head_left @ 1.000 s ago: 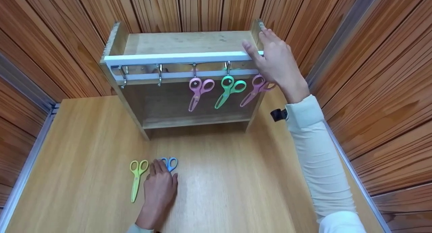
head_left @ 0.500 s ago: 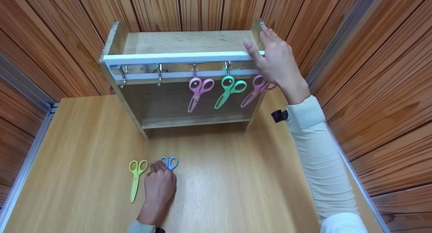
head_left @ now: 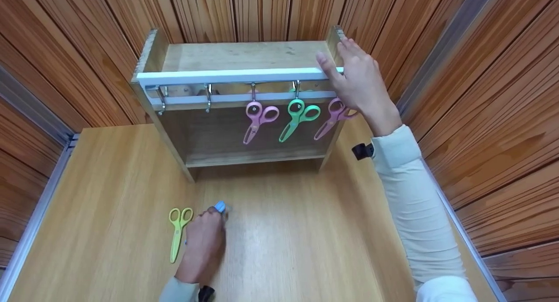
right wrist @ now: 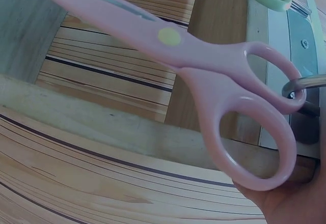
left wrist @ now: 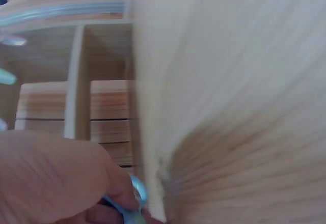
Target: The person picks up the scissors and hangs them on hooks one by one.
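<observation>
Low on the wooden table my left hand (head_left: 204, 238) pinches a pair of blue scissors (head_left: 219, 206). The handle loops of the blue scissors (left wrist: 139, 189) poke out past thumb and fingers in the left wrist view; most of the rest is hidden by the hand. My right hand (head_left: 361, 81) rests with extended fingers on the top right corner of a wooden shelf unit (head_left: 244, 57). Just below it, pink scissors (right wrist: 204, 61) hang by one loop from a hook. Green scissors (head_left: 293, 119) and another pink pair (head_left: 254, 123) hang to their left.
Yellow scissors (head_left: 176, 236) lie on the table left of my left hand. Two hooks, a left one (head_left: 161, 102) and one beside it (head_left: 208, 98), carry nothing on the white rail (head_left: 240, 78). Wood-patterned walls (head_left: 493, 131) enclose the table.
The left hand has closed its fingers around the blue scissors and turned them, so their loops now show edge-on. The right hand stays on the shelf corner.
</observation>
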The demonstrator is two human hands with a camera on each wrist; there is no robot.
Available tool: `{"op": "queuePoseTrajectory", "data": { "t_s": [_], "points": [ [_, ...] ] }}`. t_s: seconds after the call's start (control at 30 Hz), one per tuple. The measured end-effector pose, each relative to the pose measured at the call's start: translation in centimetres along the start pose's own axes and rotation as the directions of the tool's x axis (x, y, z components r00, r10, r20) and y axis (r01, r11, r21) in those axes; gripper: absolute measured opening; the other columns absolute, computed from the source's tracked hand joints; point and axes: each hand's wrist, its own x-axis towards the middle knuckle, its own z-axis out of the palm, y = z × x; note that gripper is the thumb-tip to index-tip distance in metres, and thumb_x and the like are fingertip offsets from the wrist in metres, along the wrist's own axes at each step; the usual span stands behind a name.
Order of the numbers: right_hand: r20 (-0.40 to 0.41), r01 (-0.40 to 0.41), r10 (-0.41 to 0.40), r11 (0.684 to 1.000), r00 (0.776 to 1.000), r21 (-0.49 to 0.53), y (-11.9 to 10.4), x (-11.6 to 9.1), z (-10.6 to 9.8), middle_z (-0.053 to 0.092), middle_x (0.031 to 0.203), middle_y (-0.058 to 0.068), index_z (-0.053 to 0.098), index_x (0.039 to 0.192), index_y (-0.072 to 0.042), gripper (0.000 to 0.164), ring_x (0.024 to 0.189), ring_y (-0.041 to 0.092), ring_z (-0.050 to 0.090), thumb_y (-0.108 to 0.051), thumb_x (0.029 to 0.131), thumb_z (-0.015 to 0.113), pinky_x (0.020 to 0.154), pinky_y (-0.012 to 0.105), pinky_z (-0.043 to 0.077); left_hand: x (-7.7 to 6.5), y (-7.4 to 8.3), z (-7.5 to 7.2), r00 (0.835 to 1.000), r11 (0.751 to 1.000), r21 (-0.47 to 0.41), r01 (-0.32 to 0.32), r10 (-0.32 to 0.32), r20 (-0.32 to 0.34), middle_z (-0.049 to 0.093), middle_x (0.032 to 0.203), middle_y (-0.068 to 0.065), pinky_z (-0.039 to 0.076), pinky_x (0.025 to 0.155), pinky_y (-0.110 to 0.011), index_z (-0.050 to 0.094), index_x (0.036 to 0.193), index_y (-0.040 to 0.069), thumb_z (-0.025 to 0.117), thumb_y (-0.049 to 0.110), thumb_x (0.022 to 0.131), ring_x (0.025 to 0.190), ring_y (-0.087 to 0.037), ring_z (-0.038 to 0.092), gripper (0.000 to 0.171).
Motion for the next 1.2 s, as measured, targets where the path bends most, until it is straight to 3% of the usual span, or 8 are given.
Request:
{"op": "queuePoseTrajectory", "data": {
  "t_s": [0.07,0.17,0.27,0.43,0.7,0.87,0.97,1.2],
  "points": [
    [-0.002,-0.002,0.002,1.000,1.000,-0.002,0.1,0.0,-0.1,0.026,0.174,0.014,0.036,0.162,-0.003,0.092,0.166,0.026,0.018,-0.074,0.103,0.033,0.135,0.043,0.014,0.3,-0.2,-0.8,0.994,0.994,-0.104,0.029,-0.017,0.108,0.060,0.067,-0.011,0.049,0.045,-0.039,0.067,0.092,-0.007,0.068,0.010,0.100,0.054,-0.021,0.058,0.019],
    [-0.001,-0.002,0.002,1.000,1.000,-0.002,0.1,0.0,-0.2,0.025,0.175,0.014,0.036,0.162,-0.003,0.092,0.166,0.026,0.018,-0.074,0.103,0.033,0.135,0.043,0.013,0.8,-0.5,-1.9,0.962,0.962,-0.244,0.124,-0.056,0.269,0.063,0.075,-0.012,0.050,0.051,-0.039,0.066,0.106,-0.008,0.061,0.008,0.103,0.062,-0.021,0.060,0.016],
    [-0.012,0.012,-0.012,1.000,1.000,-0.005,0.2,0.0,-0.3,0.027,0.174,0.015,0.038,0.161,-0.001,0.093,0.165,0.028,0.020,-0.074,0.103,0.033,0.135,0.043,0.014,1.4,-0.6,-2.7,0.937,0.917,-0.349,0.195,-0.069,0.343,0.067,0.086,-0.014,0.047,0.055,-0.035,0.065,0.120,-0.009,0.058,0.004,0.104,0.068,-0.020,0.057,0.021],
    [-0.021,0.024,-0.024,1.000,0.999,-0.011,0.5,0.0,-0.5,0.028,0.173,0.016,0.040,0.159,0.001,0.093,0.165,0.029,0.021,-0.073,0.103,0.033,0.135,0.044,0.016,2.1,-0.4,-3.6,0.935,0.826,-0.511,0.237,-0.052,0.350,0.073,0.097,-0.017,0.047,0.054,-0.026,0.063,0.124,-0.007,0.057,0.004,0.106,0.073,-0.020,0.064,0.022],
    [0.005,-0.007,0.007,1.000,1.000,-0.017,0.5,-0.1,-0.5,0.025,0.175,0.013,0.037,0.162,-0.003,0.090,0.166,0.027,0.018,-0.072,0.104,0.034,0.135,0.045,0.015,3.6,0.1,-5.7,0.951,0.661,-0.710,0.243,-0.018,0.309,0.077,0.122,-0.019,0.046,0.056,-0.023,0.065,0.131,-0.004,0.055,0.006,0.108,0.114,-0.037,0.075,0.027],
    [0.014,-0.012,0.012,1.000,1.000,-0.014,0.6,-0.1,-0.2,0.024,0.175,0.013,0.037,0.162,-0.004,0.090,0.166,0.026,0.017,-0.072,0.104,0.034,0.135,0.045,0.015,4.6,0.5,-7.2,0.967,0.636,-0.753,0.168,0.040,0.250,0.078,0.120,-0.016,0.062,0.090,-0.040,0.065,0.130,-0.002,0.056,0.005,0.107,0.115,-0.035,0.075,0.026],
    [0.012,-0.012,0.013,1.000,1.000,-0.014,0.6,-0.1,-0.2,0.025,0.175,0.013,0.037,0.162,-0.003,0.090,0.166,0.026,0.018,-0.072,0.104,0.034,0.135,0.045,0.016,5.2,0.5,-8.0,0.972,0.619,-0.776,0.121,0.084,0.219,0.078,0.120,-0.017,0.055,0.106,-0.055,0.064,0.132,-0.002,0.057,0.005,0.107,0.115,-0.034,0.076,0.027],
    [0.010,-0.007,0.007,1.000,1.000,-0.009,0.2,0.1,-0.1,0.025,0.175,0.012,0.038,0.162,-0.004,0.088,0.165,0.026,0.019,-0.071,0.104,0.035,0.134,0.045,0.018,6.5,-1.0,-10.3,0.970,0.641,-0.765,0.063,0.142,0.200,0.077,0.125,-0.016,0.063,0.092,-0.041,0.062,0.139,0.001,0.052,0.010,0.110,0.114,-0.031,0.075,0.031]
  ]
}}
